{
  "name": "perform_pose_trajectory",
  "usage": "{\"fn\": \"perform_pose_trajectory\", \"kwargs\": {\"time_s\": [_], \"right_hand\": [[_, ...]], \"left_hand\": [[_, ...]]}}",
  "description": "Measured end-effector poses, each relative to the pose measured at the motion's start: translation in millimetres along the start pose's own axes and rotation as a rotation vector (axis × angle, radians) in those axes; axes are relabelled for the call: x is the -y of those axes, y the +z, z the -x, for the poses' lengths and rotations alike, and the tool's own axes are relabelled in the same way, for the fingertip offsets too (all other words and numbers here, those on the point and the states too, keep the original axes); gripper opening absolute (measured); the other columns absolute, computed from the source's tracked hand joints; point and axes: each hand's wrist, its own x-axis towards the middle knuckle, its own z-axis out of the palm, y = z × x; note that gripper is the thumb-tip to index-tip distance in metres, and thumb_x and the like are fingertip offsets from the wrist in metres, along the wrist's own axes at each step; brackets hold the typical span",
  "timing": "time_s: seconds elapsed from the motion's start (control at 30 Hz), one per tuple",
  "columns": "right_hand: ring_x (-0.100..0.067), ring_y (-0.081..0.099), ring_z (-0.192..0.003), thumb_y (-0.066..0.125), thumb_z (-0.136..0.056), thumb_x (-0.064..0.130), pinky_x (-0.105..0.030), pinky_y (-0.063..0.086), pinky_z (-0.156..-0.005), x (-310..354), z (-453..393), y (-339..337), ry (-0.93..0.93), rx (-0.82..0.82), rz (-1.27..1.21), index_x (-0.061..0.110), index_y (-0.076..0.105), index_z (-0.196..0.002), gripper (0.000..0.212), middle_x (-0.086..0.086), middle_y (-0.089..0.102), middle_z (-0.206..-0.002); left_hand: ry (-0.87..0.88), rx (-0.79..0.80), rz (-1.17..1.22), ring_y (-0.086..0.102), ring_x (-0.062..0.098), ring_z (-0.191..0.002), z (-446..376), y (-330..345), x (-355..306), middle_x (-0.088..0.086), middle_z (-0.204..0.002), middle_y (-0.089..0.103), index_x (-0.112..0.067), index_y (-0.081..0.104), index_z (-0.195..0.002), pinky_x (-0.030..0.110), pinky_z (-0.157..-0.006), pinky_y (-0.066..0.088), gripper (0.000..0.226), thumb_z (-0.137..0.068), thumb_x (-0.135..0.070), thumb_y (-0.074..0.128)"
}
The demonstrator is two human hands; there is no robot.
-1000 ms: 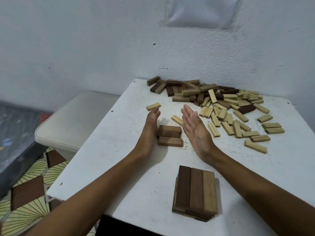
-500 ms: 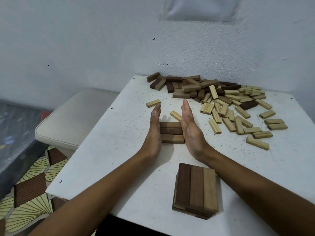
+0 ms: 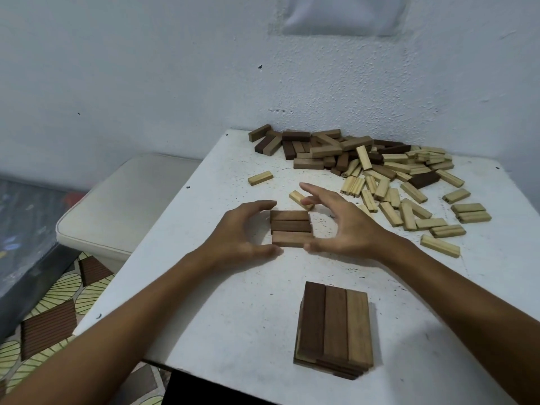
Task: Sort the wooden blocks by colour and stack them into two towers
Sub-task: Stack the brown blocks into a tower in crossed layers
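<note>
White wall (image 3: pixel 146 68) behind; a pale rectangular patch (image 3: pixel 342 13) is fixed to it near the top edge of the view.

White table (image 3: pixel 233 317), top speckled with dark marks, set against the wall. Left of it, lower down: a pale cushioned seat (image 3: pixel 117 206). Patterned floor (image 3: pixel 43 317) below, brown and yellow-green shapes.

Loose pile of wooden blocks (image 3: pixel 365 165) on the far right part of the table. Dark brown pieces lie mostly toward the wall and left of the pile; light ones spread right and toward the near side. One dark block (image 3: pixel 423 179) lies among the light ones.

Dark tower (image 3: pixel 336 325) near the front edge, centre-right. Top layer is three blocks side by side, lengthwise away from the camera; lower layers show at its edges.

Row of three dark blocks (image 3: pixel 291 228) mid-table, flat, side by side, long sides touching, lengthwise left to right.

Left hand (image 3: pixel 242 232): fingers curved, thumb and forefinger spread in a C at the row's left end. Contact cannot be told; blurred.

Right hand (image 3: pixel 344 223): likewise spread at the right end, thumb tip against the nearest block's corner, forefinger reaching over the far side. No closed grip visible.

Two single light blocks apart from the pile: one (image 3: pixel 260 178) beyond the left hand, one (image 3: pixel 299 199) just beyond the row, partly under the right forefinger.
</note>
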Motion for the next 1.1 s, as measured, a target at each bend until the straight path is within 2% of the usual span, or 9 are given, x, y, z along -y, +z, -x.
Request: {"fn": "perform_pose_trajectory", "kwargs": {"time_s": [0.4,0.5,0.53,0.67,0.73,0.83,0.9,1.0,1.1], "right_hand": [[-0.005,0.042,-0.128,0.082,-0.065,0.039,-0.039,0.039,-0.107,-2,0,4,0.029,-0.006,0.017,0.053,0.019,-0.146,0.103,0.014,0.05,-0.131],[-0.003,0.041,-0.13,0.081,-0.068,0.042,-0.037,0.039,-0.108,-1,2,6,0.031,0.003,-0.005,0.052,0.02,-0.146,0.1,0.013,0.047,-0.137],[-0.004,0.04,-0.133,0.079,-0.07,0.047,-0.035,0.037,-0.109,0,3,7,0.03,-0.012,-0.045,0.051,0.022,-0.146,0.095,0.012,0.044,-0.142],[-0.003,0.025,-0.143,0.051,-0.083,0.067,-0.032,0.023,-0.115,11,4,15,0.039,-0.16,-0.512,0.054,0.022,-0.143,0.068,0.011,0.028,-0.157],[-0.001,0.017,-0.146,0.049,-0.072,0.083,-0.028,0.016,-0.118,16,2,22,0.038,-0.209,-0.688,0.057,0.015,-0.141,0.081,0.011,0.016,-0.161],[0.0,0.004,-0.147,0.051,-0.058,0.092,-0.027,0.008,-0.119,21,-1,31,0.048,-0.242,-0.789,0.047,0.0,-0.149,0.113,0.012,-0.002,-0.163],[0.002,-0.001,-0.146,0.05,-0.056,0.094,-0.028,0.003,-0.118,23,-4,37,0.051,-0.246,-0.811,0.044,-0.004,-0.15,0.12,0.015,-0.008,-0.162],[0.008,-0.002,-0.142,0.046,-0.067,0.089,-0.03,-0.001,-0.119,25,-6,44,0.057,-0.254,-0.814,0.045,-0.006,-0.15,0.108,0.019,-0.011,-0.16],[0.013,0.0,-0.137,0.039,-0.077,0.08,-0.029,-0.001,-0.12,27,-7,45,0.07,-0.265,-0.824,0.044,-0.008,-0.15,0.094,0.021,-0.013,-0.159]], "left_hand": [[-0.001,-0.058,-0.009,0.052,-0.002,-0.12,-2,5,-2,-0.009,-0.13,0.06,-0.024,0.058,-0.133,0.017,-0.101,0.042,0.077,-0.06,-0.039,0.081],[0.004,-0.053,0.016,0.047,-0.005,-0.124,0,3,-6,-0.013,-0.136,0.055,-0.027,0.054,-0.136,0.008,-0.101,0.036,0.082,-0.061,-0.046,0.08],[-0.006,-0.06,0.073,0.044,-0.006,-0.126,2,2,-9,-0.015,-0.139,0.051,-0.028,0.051,-0.139,0.007,-0.102,0.033,0.081,-0.066,-0.049,0.077],[-0.106,-0.134,0.601,0.036,0.002,-0.138,6,7,-31,-0.01,-0.15,0.04,-0.033,0.04,-0.14,0.027,-0.114,0.035,0.067,-0.08,-0.059,0.053],[-0.174,-0.195,0.877,0.03,0.008,-0.141,7,14,-46,-0.008,-0.153,0.033,-0.027,0.035,-0.144,0.014,-0.099,0.043,0.066,-0.085,-0.054,0.048],[-0.152,-0.24,0.944,0.016,0.01,-0.148,9,24,-59,-0.006,-0.159,0.023,-0.026,0.025,-0.152,0.006,-0.093,0.037,0.054,-0.102,-0.046,0.024],[-0.181,-0.282,0.932,0.013,0.008,-0.148,5,29,-60,-0.009,-0.16,0.019,-0.028,0.021,-0.153,0.0,-0.083,0.04,0.055,-0.102,-0.045,0.015],[-0.179,-0.26,0.895,0.009,0.004,-0.148,-1,34,-57,-0.011,-0.162,0.011,-0.031,0.011,-0.155,0.016,-0.11,0.02,0.067,-0.095,-0.06,0.018],[-0.184,-0.242,0.865,0.006,0.001,-0.148,-2,38,-56,-0.011,-0.163,0.006,-0.03,0.008,-0.155,0.025,-0.118,0.007,0.076,-0.089,-0.066,0.02]]}}
